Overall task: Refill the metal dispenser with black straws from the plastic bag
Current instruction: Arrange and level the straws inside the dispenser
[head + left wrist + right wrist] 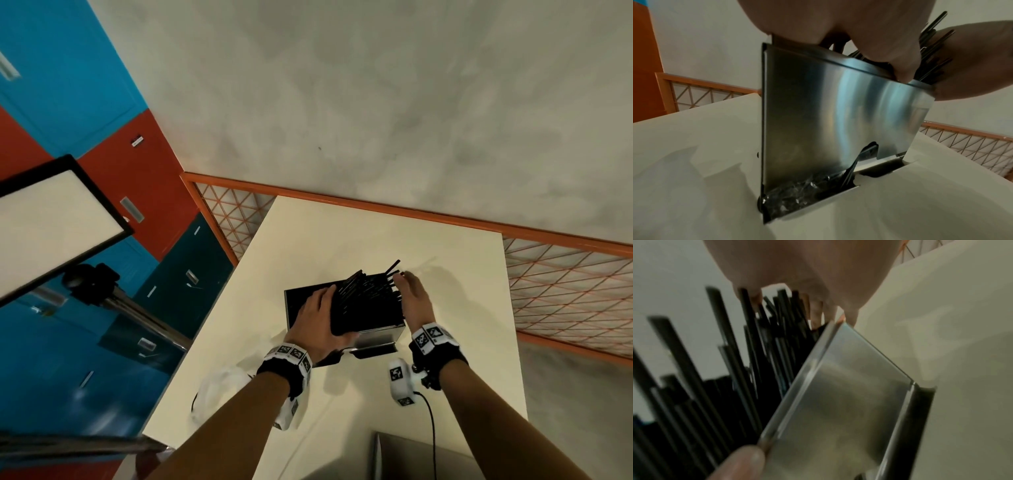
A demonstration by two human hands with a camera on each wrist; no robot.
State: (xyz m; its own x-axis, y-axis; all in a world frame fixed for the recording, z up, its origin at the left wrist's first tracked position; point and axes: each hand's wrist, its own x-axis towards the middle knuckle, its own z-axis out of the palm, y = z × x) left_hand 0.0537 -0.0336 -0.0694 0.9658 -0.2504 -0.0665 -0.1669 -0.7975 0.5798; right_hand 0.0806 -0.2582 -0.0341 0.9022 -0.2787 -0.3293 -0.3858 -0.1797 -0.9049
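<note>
The metal dispenser (380,337) (838,121) (849,402) stands upright in the middle of the cream table (342,233). A bundle of black straws (370,294) (931,40) (715,386) sticks out of its open top, leaning and uneven. My left hand (318,318) (890,48) lies over the left side of the bundle, its thumb at the front rim. My right hand (416,301) (797,264) presses straight fingers against the straw ends on the right, with its thumb at the near corner. The crumpled plastic bag (219,394) lies on the table by my left forearm.
An orange mesh fence (565,284) runs behind and to the right of the table. A light panel on a stand (58,222) is at the left, in front of blue and red cabinets. A grey object (428,459) sits at the near table edge.
</note>
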